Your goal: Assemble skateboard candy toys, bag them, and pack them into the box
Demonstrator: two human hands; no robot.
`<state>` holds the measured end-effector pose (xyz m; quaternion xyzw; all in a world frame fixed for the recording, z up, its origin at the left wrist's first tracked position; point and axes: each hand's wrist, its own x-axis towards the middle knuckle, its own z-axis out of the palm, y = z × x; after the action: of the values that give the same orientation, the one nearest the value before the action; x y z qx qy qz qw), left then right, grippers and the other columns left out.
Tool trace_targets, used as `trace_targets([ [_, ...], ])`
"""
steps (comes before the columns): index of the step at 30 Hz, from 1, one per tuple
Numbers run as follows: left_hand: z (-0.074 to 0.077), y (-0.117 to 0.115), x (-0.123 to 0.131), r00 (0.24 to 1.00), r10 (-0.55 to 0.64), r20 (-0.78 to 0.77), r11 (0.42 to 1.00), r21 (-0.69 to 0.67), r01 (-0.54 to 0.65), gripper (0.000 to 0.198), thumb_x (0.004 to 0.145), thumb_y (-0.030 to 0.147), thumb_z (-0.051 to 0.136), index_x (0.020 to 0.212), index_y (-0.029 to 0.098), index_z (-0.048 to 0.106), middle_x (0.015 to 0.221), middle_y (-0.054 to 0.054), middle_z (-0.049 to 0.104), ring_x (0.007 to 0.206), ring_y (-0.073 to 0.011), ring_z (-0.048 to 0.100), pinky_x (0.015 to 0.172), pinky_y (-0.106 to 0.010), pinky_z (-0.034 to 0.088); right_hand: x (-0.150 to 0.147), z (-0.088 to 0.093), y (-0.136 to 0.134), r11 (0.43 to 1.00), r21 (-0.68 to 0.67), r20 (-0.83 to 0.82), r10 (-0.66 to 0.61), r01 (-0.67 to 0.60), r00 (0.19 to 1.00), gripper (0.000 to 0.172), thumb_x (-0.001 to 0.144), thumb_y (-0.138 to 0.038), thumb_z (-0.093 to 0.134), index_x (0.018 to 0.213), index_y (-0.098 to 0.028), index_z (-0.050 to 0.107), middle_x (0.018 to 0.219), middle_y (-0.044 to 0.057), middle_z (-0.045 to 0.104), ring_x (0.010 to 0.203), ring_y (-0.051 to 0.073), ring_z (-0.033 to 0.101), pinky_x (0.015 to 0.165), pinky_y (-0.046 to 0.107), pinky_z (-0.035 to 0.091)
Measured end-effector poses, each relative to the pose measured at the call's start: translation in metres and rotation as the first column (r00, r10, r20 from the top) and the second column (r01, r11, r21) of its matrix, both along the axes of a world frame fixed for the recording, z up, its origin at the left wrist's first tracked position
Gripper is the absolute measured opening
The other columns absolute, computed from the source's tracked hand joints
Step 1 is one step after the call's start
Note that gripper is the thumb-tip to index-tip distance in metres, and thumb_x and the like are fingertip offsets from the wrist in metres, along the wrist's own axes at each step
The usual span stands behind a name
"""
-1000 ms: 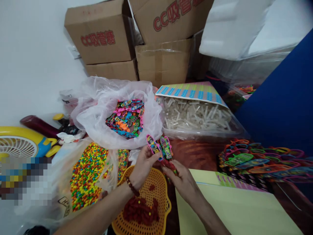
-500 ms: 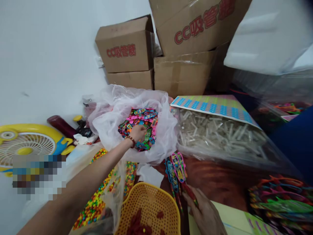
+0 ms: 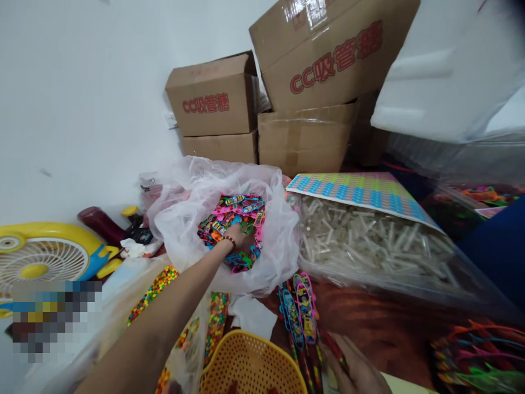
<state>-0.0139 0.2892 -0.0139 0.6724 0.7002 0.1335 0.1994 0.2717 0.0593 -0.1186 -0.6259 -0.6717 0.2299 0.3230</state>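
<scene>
1. Toys [image 3: 301, 309] on sticks (small and skateboard-shaped) are gripped by the right hand [image 3: 355, 369] at the bottom edge, beside a yellow basket [image 3: 250, 364].
2. Farther off, the left hand [image 3: 234, 235] is sunk in a white plastic bag [image 3: 184, 213] of the same toys; its fingers are hidden.
3. Cardboard boxes [image 3: 213, 98] are stacked behind.

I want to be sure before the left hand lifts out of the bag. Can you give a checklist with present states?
1. Left hand inside the clear plastic bag: ok.
2. Fingers closed on a toy skateboard: cannot tell.
3. Bag mouth open: ok.
4. Right hand holds the bundle of skateboards on sticks: ok.
5. Yellow basket beside the right hand: ok.
</scene>
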Motion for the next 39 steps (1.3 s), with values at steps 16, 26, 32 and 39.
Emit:
trace_targets([
  [16,0.069,-0.156,0.041,0.614,-0.266,0.743,0.964,0.203,0.173,0.042,0.06,0.02,0.079,0.1,0.023,0.067,0.091,-0.005,0.067,0.078,-0.017,0.061,0.07,-0.025,0.045,-0.073,0.106,0.038,0.982,-0.124,-0.677,0.021,-0.142,0.736,0.034,0.08,-0.046,0.059,0.092,-0.015,0.064,0.047,-0.003,0.058,0.031,0.007,0.039,0.033,0.018,0.027],
  [26,0.032,-0.198,0.076,0.025,0.233,0.972,0.972,-0.233,-0.014,0.023,0.064,0.027,0.078,0.073,0.014,0.061,0.069,0.0,0.063,0.059,-0.0091,0.056,0.058,-0.021,0.043,-0.08,0.1,0.024,0.985,-0.152,-0.7,-0.049,-0.081,0.713,0.044,0.08,-0.053,0.056,0.104,-0.016,0.061,0.048,-0.003,0.058,0.033,0.011,0.045,0.034,0.021,0.036],
  [32,0.041,-0.187,0.064,-0.229,0.462,0.857,0.887,-0.446,0.121,0.011,0.072,0.012,0.07,0.072,0.015,0.059,0.067,0.0,0.064,0.06,-0.01,0.06,0.062,-0.023,0.049,-0.064,0.109,0.011,0.999,0.025,-0.461,0.051,-0.045,0.886,0.031,0.082,-0.043,0.055,0.1,-0.018,0.058,0.097,0.007,0.069,0.086,0.019,0.064,0.075,0.029,0.05],
  [39,0.039,-0.192,0.064,-0.271,0.488,0.83,0.872,-0.453,0.186,0.007,0.077,0.011,0.066,0.074,0.014,0.06,0.067,-0.001,0.066,0.059,-0.0101,0.061,0.059,-0.022,0.05,-0.076,0.115,-0.001,0.987,0.032,-0.393,0.16,-0.16,0.905,0.031,0.091,-0.045,0.043,0.09,-0.018,0.059,0.06,-0.001,0.06,0.051,0.012,0.055,0.05,0.02,0.04],
])
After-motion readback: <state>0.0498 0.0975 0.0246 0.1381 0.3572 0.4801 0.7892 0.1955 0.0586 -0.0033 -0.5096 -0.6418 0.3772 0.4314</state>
